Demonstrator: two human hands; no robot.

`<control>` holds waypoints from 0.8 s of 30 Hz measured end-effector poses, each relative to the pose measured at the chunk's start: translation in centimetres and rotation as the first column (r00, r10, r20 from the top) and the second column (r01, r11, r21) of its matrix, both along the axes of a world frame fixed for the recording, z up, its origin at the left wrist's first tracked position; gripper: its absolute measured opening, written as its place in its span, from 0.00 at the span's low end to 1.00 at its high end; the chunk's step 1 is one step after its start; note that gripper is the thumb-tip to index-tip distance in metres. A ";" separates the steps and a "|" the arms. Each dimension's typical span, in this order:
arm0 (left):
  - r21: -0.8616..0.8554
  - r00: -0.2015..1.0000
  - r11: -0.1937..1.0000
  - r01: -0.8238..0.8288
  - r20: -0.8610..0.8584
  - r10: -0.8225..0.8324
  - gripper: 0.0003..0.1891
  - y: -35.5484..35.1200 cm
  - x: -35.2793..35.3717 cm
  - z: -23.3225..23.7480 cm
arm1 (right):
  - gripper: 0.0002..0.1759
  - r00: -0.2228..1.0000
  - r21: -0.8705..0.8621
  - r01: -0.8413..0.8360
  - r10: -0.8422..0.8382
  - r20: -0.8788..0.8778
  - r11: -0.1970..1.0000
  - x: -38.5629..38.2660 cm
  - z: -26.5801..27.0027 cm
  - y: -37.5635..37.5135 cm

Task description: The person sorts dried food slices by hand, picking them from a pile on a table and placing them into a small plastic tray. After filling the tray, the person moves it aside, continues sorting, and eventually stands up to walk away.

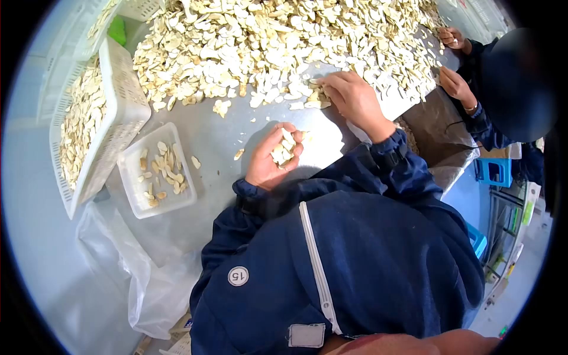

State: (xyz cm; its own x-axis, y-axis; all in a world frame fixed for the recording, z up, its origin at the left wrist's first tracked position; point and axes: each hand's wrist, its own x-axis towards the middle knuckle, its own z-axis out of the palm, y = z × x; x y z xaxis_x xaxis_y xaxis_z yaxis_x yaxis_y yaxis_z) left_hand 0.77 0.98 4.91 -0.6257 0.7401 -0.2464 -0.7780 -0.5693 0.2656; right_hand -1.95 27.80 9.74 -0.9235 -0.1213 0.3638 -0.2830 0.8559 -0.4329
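Observation:
My left hand (269, 158) is cupped palm up around a small bunch of pale dried slices (284, 148), held just above the metal table. To its right, my right hand (357, 103) reaches to the near edge of a broad heap of the same slices (254, 47). Its fingers are bent and drawn together over slices (316, 100) lying there; the fingertips are partly hidden. The slices are cream-coloured, thin and irregular, some with brownish edges. A few small bits lie on the table near my left hand.
A white perforated basket (121, 89) full of slices stands tilted at left. Beside it sits a clear plastic tub (171, 207) with several slices. A clear plastic bag (148, 296) hangs below. At right, a co-worker's hands (455, 86) work by the heap, near a lined box (444, 136) and blue stool (494, 171).

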 end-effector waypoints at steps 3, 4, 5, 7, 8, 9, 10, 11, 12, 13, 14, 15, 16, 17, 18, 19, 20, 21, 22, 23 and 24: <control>0.004 1.000 1.000 -0.021 0.002 0.021 0.13 0.2 0.1 0.6 | 0.11 0.993 0.049 0.012 -0.006 -0.116 0.999 -3.1 -0.6 -1.3; 0.013 1.000 1.000 -0.019 -0.001 0.019 0.13 0.2 0.1 0.5 | 0.11 0.990 0.070 0.020 -0.010 -0.142 0.997 -4.0 -0.7 -1.8; 0.022 1.000 1.000 -0.018 -0.002 0.018 0.13 0.1 0.1 0.2 | 0.11 0.986 0.091 0.027 -0.012 -0.167 0.996 -4.5 -0.7 -2.1; 0.026 1.000 0.999 -0.023 -0.006 0.023 0.13 0.1 0.1 0.1 | 0.08 0.994 0.122 0.024 -0.011 -0.108 0.992 -4.9 -0.8 -2.3; 0.021 1.000 0.999 -0.028 -0.006 0.028 0.13 0.0 0.2 0.1 | 0.07 0.997 0.137 0.032 -0.022 -0.078 0.990 -4.8 -1.0 -2.2; 0.015 0.999 0.999 -0.033 -0.003 0.033 0.13 0.0 0.3 0.2 | 0.06 0.998 0.153 0.040 -0.033 -0.047 0.987 -4.6 -1.3 -2.0; 0.016 0.999 0.999 -0.034 0.002 0.034 0.13 0.0 0.3 0.2 | 0.06 0.997 0.127 0.054 -0.047 -0.057 0.990 -4.2 -1.5 -1.5; 0.017 0.999 0.999 -0.031 0.007 0.031 0.13 0.0 0.3 0.2 | 0.06 0.997 0.105 0.072 -0.071 -0.018 0.992 -3.8 -1.6 -1.1; 0.020 1.000 1.000 -0.024 0.012 0.024 0.13 0.1 0.3 0.2 | 0.06 0.995 0.085 0.096 -0.098 0.020 0.992 -3.3 -1.5 -0.7; 0.016 1.000 1.000 -0.019 0.010 0.019 0.13 0.1 0.2 0.2 | 0.06 0.990 0.066 0.124 -0.128 0.057 0.990 -2.9 -1.4 -0.3; 0.013 1.000 1.000 -0.013 0.007 0.013 0.13 0.2 0.1 0.2 | 0.08 0.988 0.049 0.130 -0.134 0.076 0.990 -2.7 -1.7 0.1; 0.008 1.000 1.000 -0.009 0.003 0.008 0.13 0.2 0.1 0.1 | 0.09 0.991 0.038 0.123 -0.124 0.045 0.992 -2.6 -1.7 0.2; 0.011 1.000 1.000 0.001 0.003 -0.001 0.13 0.2 0.0 0.1 | 0.10 0.993 0.026 0.113 -0.114 0.014 0.993 -2.6 -1.6 -0.1; 0.013 1.000 1.000 0.007 0.003 -0.007 0.13 0.2 0.0 0.1 | 0.10 0.995 0.014 0.100 -0.100 -0.018 0.995 -2.7 -1.5 -0.3; 0.014 1.000 1.000 0.011 0.002 -0.011 0.13 0.2 -0.1 0.2 | 0.10 0.996 0.039 0.088 -0.087 -0.032 0.995 -2.9 -1.5 -0.7; 0.007 1.000 1.000 0.007 0.007 -0.007 0.13 0.2 -0.1 0.3 | 0.10 0.996 0.064 0.073 -0.070 -0.047 0.995 -3.3 -1.4 -1.1; -0.001 1.000 1.000 -0.001 0.012 0.001 0.13 0.2 0.0 0.6 | 0.10 0.997 0.088 0.055 -0.050 -0.060 0.995 -3.7 -1.4 -1.6; -0.011 1.000 1.000 -0.010 0.018 0.010 0.13 0.1 0.1 0.7 | 0.10 0.997 0.112 0.036 -0.028 -0.073 0.993 -4.0 -1.4 -2.1; -0.008 1.000 1.000 -0.014 0.017 0.014 0.13 0.1 0.2 0.7 | 0.10 0.998 0.115 0.056 -0.051 -0.045 0.992 -4.3 -1.5 -2.5; -0.005 1.000 1.000 -0.019 0.016 0.019 0.13 0.1 0.2 0.7 | 0.10 0.997 0.103 0.076 -0.076 -0.006 0.992 -4.4 -1.4 -2.7; -0.001 1.000 1.000 -0.024 0.014 0.024 0.13 0.0 0.2 0.7 | 0.10 0.994 0.093 0.098 -0.101 0.034 0.991 -4.5 -1.2 -2.8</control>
State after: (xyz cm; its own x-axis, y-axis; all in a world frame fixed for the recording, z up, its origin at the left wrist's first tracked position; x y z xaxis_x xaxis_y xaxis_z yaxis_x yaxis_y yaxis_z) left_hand 0.96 0.99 5.57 -0.6395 0.7250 -0.2557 -0.7680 -0.5874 0.2551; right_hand -6.48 24.96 8.52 -0.9457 -0.0592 0.3195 -0.1792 0.9152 -0.3609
